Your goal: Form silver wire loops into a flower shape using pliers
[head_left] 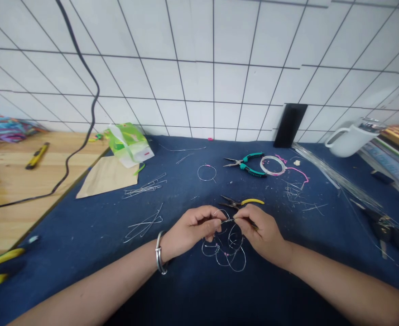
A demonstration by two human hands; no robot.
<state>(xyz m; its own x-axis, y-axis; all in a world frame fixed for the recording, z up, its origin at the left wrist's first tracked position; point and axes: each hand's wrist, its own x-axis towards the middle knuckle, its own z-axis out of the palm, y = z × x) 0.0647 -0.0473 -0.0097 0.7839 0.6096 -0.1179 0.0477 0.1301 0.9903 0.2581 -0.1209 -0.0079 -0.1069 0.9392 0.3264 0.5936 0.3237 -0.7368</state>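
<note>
Silver wire [227, 254] in left hand [195, 225], right hand [262, 232]; tabletop edge [182, 140] well beyond.

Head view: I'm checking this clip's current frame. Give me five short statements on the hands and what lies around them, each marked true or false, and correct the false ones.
1. The left hand and right hand both pinch wire of the looped wire piece. True.
2. A silver bracelet circles the right wrist. False: it is on the left wrist.
3. The teal-handled pliers lie on the blue surface. True.
4. The yellow utility knife rests on the blue surface. False: it lies on the wooden surface.
5. The white mug is to the right of the black block. True.
</note>
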